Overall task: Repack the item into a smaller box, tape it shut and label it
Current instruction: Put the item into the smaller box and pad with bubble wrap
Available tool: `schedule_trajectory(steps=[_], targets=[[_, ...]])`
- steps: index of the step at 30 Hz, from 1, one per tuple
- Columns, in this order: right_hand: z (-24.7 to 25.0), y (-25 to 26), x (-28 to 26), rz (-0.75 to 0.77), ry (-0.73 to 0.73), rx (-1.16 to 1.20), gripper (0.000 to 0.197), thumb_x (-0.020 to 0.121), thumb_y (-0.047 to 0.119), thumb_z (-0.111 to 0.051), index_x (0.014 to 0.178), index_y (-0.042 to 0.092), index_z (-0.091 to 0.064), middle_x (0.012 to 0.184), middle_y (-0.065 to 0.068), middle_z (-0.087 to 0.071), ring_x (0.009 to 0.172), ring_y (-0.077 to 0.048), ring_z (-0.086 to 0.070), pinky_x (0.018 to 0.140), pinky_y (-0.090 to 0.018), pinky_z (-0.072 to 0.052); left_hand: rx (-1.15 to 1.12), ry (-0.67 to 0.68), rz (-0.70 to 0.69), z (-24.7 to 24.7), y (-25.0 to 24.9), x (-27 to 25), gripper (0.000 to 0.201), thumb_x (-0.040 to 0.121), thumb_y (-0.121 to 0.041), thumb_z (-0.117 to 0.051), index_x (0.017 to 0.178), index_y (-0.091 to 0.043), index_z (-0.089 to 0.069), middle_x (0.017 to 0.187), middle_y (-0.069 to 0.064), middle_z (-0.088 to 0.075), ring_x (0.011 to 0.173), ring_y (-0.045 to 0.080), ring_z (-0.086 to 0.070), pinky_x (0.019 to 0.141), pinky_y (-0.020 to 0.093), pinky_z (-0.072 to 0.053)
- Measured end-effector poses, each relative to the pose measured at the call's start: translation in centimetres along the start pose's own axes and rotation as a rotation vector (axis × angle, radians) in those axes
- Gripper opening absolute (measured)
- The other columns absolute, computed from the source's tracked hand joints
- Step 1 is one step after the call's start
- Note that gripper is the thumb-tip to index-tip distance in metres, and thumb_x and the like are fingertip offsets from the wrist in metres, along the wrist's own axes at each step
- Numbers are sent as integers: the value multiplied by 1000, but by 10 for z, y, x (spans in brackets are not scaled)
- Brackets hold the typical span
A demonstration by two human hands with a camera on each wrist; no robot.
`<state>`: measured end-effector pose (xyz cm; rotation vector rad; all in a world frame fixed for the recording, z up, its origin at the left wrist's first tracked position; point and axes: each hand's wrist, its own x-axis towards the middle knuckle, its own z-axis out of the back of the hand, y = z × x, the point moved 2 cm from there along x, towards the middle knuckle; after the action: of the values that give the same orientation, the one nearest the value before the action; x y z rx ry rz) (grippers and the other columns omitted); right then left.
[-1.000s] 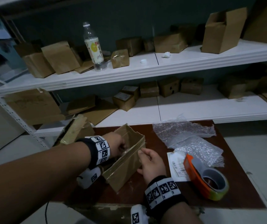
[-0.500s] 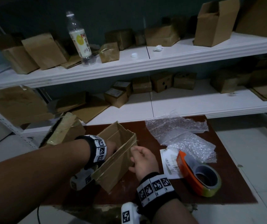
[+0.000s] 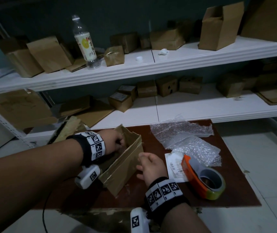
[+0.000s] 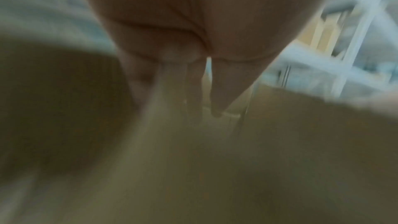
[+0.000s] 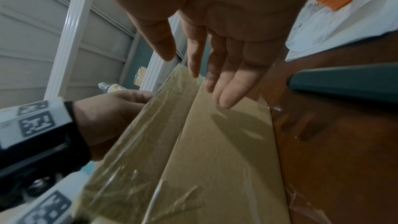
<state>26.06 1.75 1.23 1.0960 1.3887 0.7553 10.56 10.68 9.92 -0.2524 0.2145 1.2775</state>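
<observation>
A small open cardboard box with taped flaps stands on the dark red table. My left hand reaches into it from the left. Its fingers bend down inside the box, and the box wall hides what they touch. The left wrist view is blurred and shows only the palm and fingers pointing into the box. My right hand hovers beside the box's right wall with straight, spread fingers, holding nothing. In the right wrist view the box wall lies just under those fingers, and my left hand sits behind the taped flap.
An orange tape dispenser and a white label sheet lie right of my right hand. Bubble wrap is piled behind them. Another taped box sits at the table's left corner. White shelves hold several boxes and a bottle.
My right hand has let go of the box's right edge and opened beside it. The left hand has stayed inside the box.
</observation>
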Motion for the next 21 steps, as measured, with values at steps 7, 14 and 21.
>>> schedule_trajectory(steps=[7, 14, 21], targets=[[37, 13, 1, 59, -212, 205, 15, 99, 18, -55, 90, 21, -67, 90, -1, -73, 81, -20, -71, 65, -37, -57, -186, -402, -99, 48, -53, -26, 4, 88, -31, -70, 86, -28, -67, 82, -14, -64, 77, 3, -58, 66, 21, -43], [101, 17, 1, -80, -330, 583, 18, 99, 14, -50, 84, 9, -59, 79, -10, -61, 62, -25, -55, 55, -27, -39, 74, -237, -308, 15, -142, 2, 18, 89, -23, -60, 106, -23, -65, 107, -1, -67, 102, 20, -61, 83, 26, -43], [141, 14, -1, -39, -516, 637, 15, 93, 16, -57, 83, 6, -64, 67, -7, -62, 51, -22, -54, 49, -28, -39, 172, 38, -157, -62, -161, 67, 30, 88, -27, -60, 118, -26, -64, 128, 6, -61, 116, 27, -60, 96, 33, -51]])
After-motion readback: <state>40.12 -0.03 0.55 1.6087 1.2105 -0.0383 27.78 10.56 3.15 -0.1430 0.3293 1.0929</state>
